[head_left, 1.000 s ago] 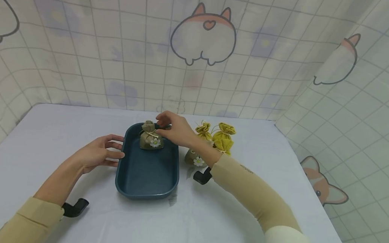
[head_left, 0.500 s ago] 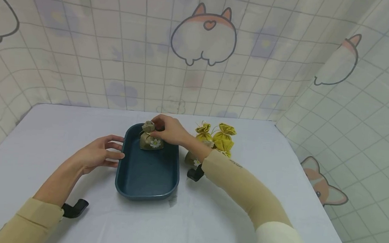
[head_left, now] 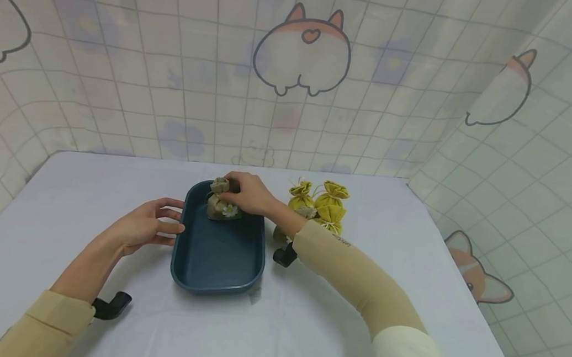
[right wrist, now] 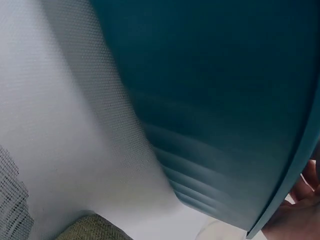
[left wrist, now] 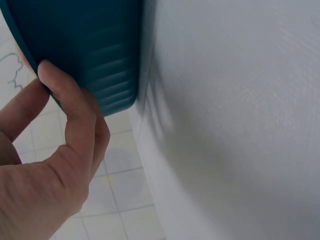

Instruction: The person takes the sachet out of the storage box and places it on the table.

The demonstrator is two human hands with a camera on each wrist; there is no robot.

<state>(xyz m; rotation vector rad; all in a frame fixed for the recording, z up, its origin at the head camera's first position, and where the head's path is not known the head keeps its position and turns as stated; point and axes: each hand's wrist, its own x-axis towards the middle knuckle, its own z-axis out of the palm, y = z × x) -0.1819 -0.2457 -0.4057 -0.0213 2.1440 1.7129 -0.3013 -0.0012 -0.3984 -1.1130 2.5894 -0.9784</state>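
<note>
A small olive drawstring bag (head_left: 219, 208) with a white daisy stands in the far part of the dark blue tray (head_left: 217, 256). My right hand (head_left: 251, 194) pinches its neck from the right; the contact is partly hidden by the hand. In the right wrist view, the right fingers (right wrist: 300, 192) show beyond the tray's rim. My left hand (head_left: 143, 225) holds the tray's left rim, one digit just over it and other fingers along the outer wall. In the left wrist view, the left fingers (left wrist: 75, 110) meet the rim.
Several yellow drawstring bags (head_left: 330, 215) stand right of the tray. Another olive bag (head_left: 280, 234) there is mostly hidden by the right forearm. The white-covered table (head_left: 275, 332) backs onto a patterned curtain (head_left: 297, 124).
My right hand has moved left and slightly down onto the neck of the olive bag in the tray. The left hand, the tray and the other bags stay put.
</note>
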